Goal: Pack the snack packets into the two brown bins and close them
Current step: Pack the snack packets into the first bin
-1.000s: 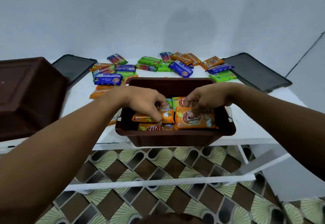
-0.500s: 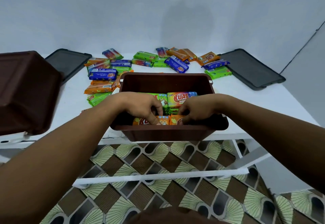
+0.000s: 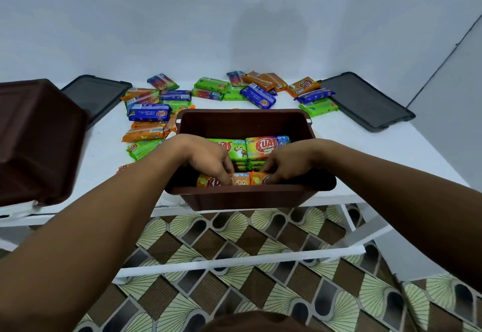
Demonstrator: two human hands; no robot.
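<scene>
Right now I have both hands down inside the open brown plastic bin [image 3: 245, 123], which sits at the near edge of the white desk [image 3: 352, 149]. My left hand [image 3: 211, 159] and right hand [image 3: 287, 162] each have the fingers curled onto the orange snack packets [image 3: 241, 178] tucked against the bin's near wall. The two packets lie end to end, long axes running left to right along that wall.

Just behind them in the bin is a stack of green snack packets [image 3: 234, 149], and beside it a stack topped by a multicoloured packet [image 3: 266, 146]. These also lie crosswise, printed faces up.

Behind the bin, loose blue, green and orange snack packets [image 3: 258, 95] are scattered at mixed angles. To the bin's left stands a second brown plastic bin [image 3: 39, 136], turned bottom up, with a dark grey flat lid [image 3: 96, 94] beyond it. Another dark grey lid [image 3: 365, 102] lies to the bin's far right.

A second ago the orange packets lay higher with their faces showing. Now they sit lower by the wall, and the green stack shows behind my hands.
</scene>
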